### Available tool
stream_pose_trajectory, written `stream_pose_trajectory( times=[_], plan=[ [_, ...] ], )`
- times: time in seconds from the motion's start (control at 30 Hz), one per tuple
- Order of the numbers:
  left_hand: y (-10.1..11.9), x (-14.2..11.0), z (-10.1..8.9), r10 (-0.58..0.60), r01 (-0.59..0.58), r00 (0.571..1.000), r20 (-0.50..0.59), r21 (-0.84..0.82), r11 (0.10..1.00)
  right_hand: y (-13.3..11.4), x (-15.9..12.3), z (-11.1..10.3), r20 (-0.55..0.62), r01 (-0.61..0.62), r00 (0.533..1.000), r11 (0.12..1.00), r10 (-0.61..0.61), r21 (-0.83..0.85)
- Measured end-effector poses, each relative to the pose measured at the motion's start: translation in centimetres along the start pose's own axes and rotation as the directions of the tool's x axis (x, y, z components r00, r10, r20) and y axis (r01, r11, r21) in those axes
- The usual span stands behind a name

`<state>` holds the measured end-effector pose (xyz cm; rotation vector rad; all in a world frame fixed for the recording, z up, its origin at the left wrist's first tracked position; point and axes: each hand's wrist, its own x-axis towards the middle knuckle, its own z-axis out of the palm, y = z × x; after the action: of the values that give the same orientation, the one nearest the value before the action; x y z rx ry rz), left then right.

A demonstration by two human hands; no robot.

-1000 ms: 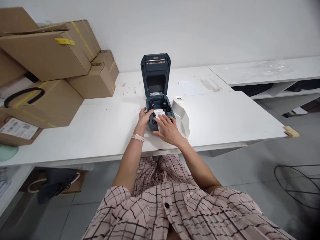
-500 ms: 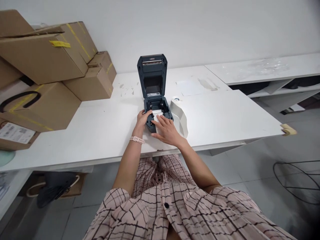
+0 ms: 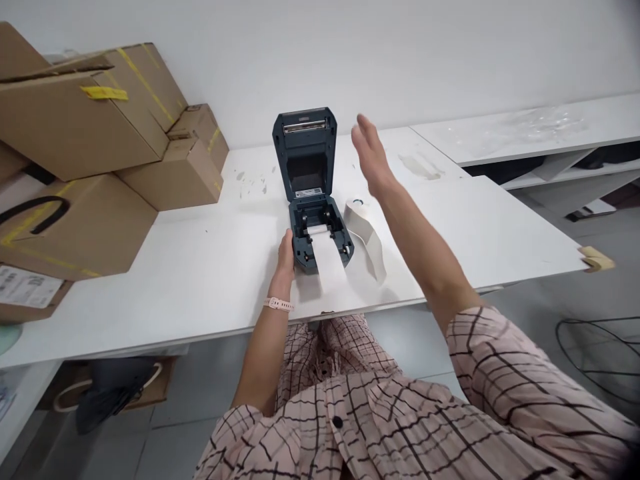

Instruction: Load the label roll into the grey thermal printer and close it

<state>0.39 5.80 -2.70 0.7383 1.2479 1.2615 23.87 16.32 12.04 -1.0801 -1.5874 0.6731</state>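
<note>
A dark grey label printer [image 3: 316, 220] stands on the white table [image 3: 200, 267] with its lid [image 3: 305, 150] raised upright. A white paper strip [image 3: 327, 260] runs out of its front onto the table. My left hand [image 3: 286, 257] rests against the printer's left front corner, fingers laid along its side. My right hand [image 3: 370, 157] is raised in the air to the right of the lid, fingers stretched out, holding nothing. A white label roll [image 3: 363, 220] with a loose tail lies just right of the printer.
Several stacked cardboard boxes [image 3: 90, 140] fill the table's left end. A white sheet lies behind my right hand. A lower white shelf unit [image 3: 525, 133] stands at the right. A wire frame [image 3: 600, 360] sits on the floor at the right; a bag [image 3: 105, 390] under the table.
My right hand has left the printer's front and risen up beside the open lid. The paper strip now lies uncovered. My left hand has slid to the printer's left side.
</note>
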Motion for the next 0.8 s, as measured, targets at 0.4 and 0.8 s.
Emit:
stream_pose_trajectory(
  times=[0.4, 0.8],
  plan=[
    [-0.2, 0.3, -0.8, 0.020, -0.020, 1.000, 0.011, -0.075, 0.997, -0.5, 3.7, 2.9, 0.190, -0.119, 0.980, 0.952, 0.066, 0.282],
    [3.4, -4.0, 1.5, 0.306, -0.295, 0.947, -0.094, 0.116, 0.948, 4.9, -13.5, 2.3, 0.246, -0.145, 0.955, 0.985, 0.164, -0.095]
  ],
)
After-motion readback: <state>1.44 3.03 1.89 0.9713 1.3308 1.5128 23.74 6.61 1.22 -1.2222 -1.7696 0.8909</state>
